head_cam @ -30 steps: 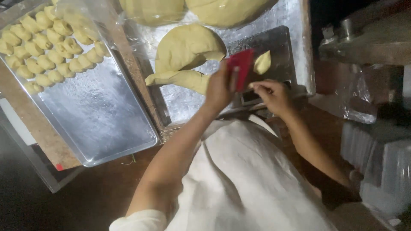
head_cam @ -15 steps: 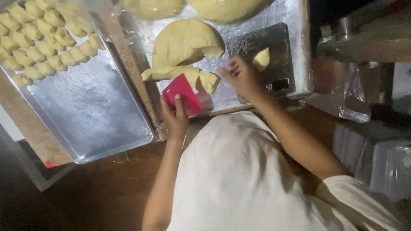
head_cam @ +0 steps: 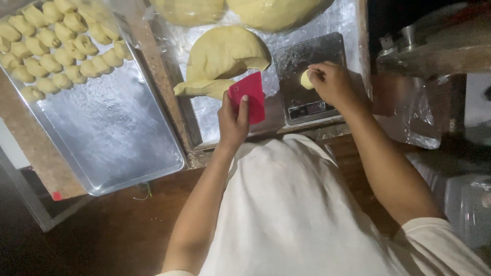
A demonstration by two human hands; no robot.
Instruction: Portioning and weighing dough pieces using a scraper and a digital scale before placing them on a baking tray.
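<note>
My left hand [head_cam: 232, 118] grips a red plastic dough scraper [head_cam: 249, 95], held just right of a pale yellow dough slab [head_cam: 225, 56] with a cut strip along its lower edge. My right hand [head_cam: 332, 82] pinches a small piece of dough [head_cam: 306, 79] over the platform of a digital kitchen scale [head_cam: 307, 76]. Whether the piece rests on the scale or is lifted off it, I cannot tell. Both forearms reach forward over my white apron.
A metal baking tray [head_cam: 112, 133] at the left holds several rows of shaped dough pieces [head_cam: 56, 46] in its far corner. Two large dough masses [head_cam: 271, 10] lie at the back. A clear plastic bag [head_cam: 414, 117] and metal equipment stand at the right.
My left hand with the scraper moved up and right, next to the dough slab. My right hand shifted right onto the scale, taking hold of the small dough piece there.
</note>
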